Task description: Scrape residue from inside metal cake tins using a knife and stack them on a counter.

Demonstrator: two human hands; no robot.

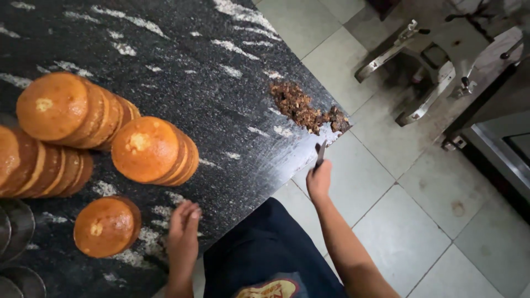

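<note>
Right hand [318, 179]: clenched on a knife [320, 153], blade aimed at the crumbs [307, 109] by the counter [210, 72] edge.
Left hand [183, 234]: released, resting flat beside a cake [106, 226], bracing.

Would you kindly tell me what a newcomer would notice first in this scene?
Golden round cakes lie in overlapping rows at the left of a black speckled counter. At its right edge sits a pile of brown crumbs, where the right hand holds a knife. The left hand rests on the counter beside a single cake.

Polished black speckled stone counter [182, 60], matt spongy golden cakes [146, 149], crumbly brown crumbs [301, 107], glazed floor tiles [408, 232]
</note>
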